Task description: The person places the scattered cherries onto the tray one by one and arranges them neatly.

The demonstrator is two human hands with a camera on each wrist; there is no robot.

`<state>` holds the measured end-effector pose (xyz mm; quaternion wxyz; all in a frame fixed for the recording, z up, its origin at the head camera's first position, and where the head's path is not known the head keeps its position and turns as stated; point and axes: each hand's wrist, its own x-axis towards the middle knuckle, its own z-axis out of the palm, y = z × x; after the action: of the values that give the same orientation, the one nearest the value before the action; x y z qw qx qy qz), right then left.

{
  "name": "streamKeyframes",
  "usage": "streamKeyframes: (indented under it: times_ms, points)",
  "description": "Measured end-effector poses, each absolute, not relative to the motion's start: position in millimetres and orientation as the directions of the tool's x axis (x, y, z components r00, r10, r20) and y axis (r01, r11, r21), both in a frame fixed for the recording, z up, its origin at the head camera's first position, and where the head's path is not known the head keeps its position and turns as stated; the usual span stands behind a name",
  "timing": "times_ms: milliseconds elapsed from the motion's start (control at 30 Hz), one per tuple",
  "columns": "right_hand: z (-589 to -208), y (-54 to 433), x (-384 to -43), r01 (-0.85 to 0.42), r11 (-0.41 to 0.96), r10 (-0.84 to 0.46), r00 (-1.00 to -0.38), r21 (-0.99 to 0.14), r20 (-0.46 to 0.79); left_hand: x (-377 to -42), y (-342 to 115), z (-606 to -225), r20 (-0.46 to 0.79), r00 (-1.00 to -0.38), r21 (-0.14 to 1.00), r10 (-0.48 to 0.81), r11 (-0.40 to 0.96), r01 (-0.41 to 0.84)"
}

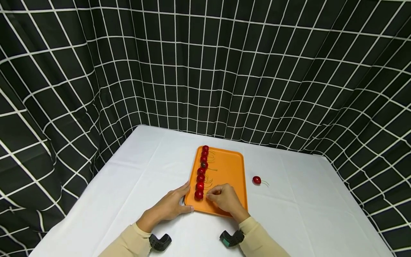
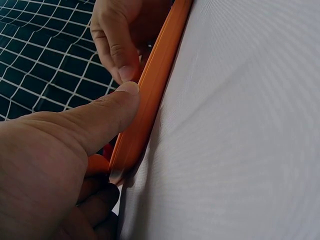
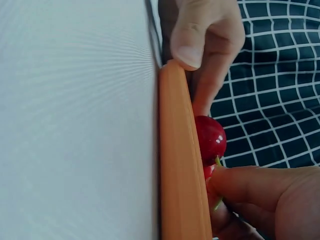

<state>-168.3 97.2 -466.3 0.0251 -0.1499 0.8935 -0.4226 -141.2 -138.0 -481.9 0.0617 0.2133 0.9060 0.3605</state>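
Note:
An orange tray (image 1: 228, 167) lies on the white table, with a row of several red cherries (image 1: 201, 171) along its left side, their stems pointing right. My left hand (image 1: 170, 205) grips the tray's near left corner; in the left wrist view its thumb (image 2: 107, 115) lies along the rim and its other fingers curl round the side. At the near end of the row, my right hand (image 1: 226, 198) pinches the stem of the nearest cherry (image 1: 198, 195). The right wrist view shows that cherry (image 3: 210, 137) just beyond the tray's rim, its green stem at my fingertips.
One loose cherry (image 1: 256, 180) with its stem lies on the white tablecloth (image 1: 289, 200), right of the tray. A black curtain (image 1: 221, 71) with white grid lines surrounds the back and sides of the table. Each wrist wears a dark device (image 1: 160, 242).

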Motion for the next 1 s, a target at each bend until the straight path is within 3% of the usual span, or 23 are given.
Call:
streamKeyframes:
  times_ms: [500,733,1000]
  points:
    - [-472,91,-167,-0.268,0.649,-0.294,-0.952,-0.712,0.091,-139,-139,-481,0.044,-0.901,0.680,0.433,0.647,0.344]
    - [-465,100,-166,-0.227,0.639,-0.297,-0.954,-0.735,0.037,-139,-138,-481,0.035,-0.902,0.682,0.431,0.649,0.337]
    - [-447,126,-174,-0.213,0.602,-0.230,-0.969,-0.769,0.089,-140,-136,-481,0.039,-0.903,0.685,0.428,0.647,0.336]
